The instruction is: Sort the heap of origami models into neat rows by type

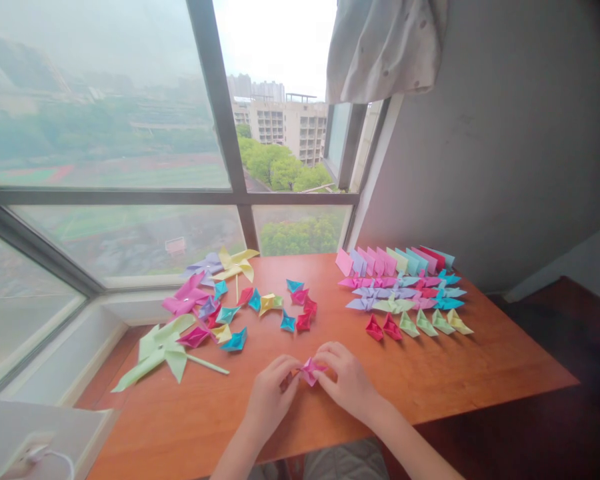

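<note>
My left hand and my right hand meet near the front edge of a wooden table. Both pinch a small pink folded paper piece between their fingertips, just above the tabletop. Each hand's fingers are curled closed on the paper. Part of the paper is hidden behind my fingers.
Left of my hands lie a green paper pinwheel, a pink pinwheel, a yellow pinwheel and several small folded stars. At the right stand rows of folded paper shapes. A large window and grey wall are behind.
</note>
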Motion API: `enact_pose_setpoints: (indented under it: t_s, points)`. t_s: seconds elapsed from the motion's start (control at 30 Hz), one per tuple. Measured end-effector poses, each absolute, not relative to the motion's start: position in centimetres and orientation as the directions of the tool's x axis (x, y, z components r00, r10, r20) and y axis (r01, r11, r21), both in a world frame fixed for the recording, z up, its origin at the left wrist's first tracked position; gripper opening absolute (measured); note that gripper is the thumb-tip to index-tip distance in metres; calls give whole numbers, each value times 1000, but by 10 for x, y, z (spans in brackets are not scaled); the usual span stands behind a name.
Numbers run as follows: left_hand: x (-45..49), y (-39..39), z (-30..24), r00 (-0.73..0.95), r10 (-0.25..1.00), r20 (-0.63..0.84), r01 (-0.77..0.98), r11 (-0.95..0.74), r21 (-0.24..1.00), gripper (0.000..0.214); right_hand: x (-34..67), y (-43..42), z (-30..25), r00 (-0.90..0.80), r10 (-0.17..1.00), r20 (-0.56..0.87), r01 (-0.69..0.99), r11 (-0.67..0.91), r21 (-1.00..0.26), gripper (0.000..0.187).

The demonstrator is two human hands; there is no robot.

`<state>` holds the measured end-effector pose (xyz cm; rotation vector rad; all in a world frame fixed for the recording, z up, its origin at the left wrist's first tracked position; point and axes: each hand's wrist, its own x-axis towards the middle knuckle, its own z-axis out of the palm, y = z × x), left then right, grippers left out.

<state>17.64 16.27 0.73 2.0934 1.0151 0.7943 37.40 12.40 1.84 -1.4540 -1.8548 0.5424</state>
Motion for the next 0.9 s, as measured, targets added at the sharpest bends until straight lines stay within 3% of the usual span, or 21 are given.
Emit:
enact_pose_setpoints:
  t_s: [0.37,0.7,0.8,0.9]
  points:
    - [178,164,14,486,840,240,402,-459,793,19,399,116,10,-109,973,204,646,226,-729,17]
    - [177,164,15,475,848,236,389,-443,808,18,415,99,11,21,976,217,585,164,-794,19]
    - [176,163,12,469,851,235,422,-449,787,19,440,88,14,102,965,240,622,126,-772,23]
    - [176,164,9,476,846,241,438,-465,769,21,490,71,21,300,913,275,669,4,-743,29]
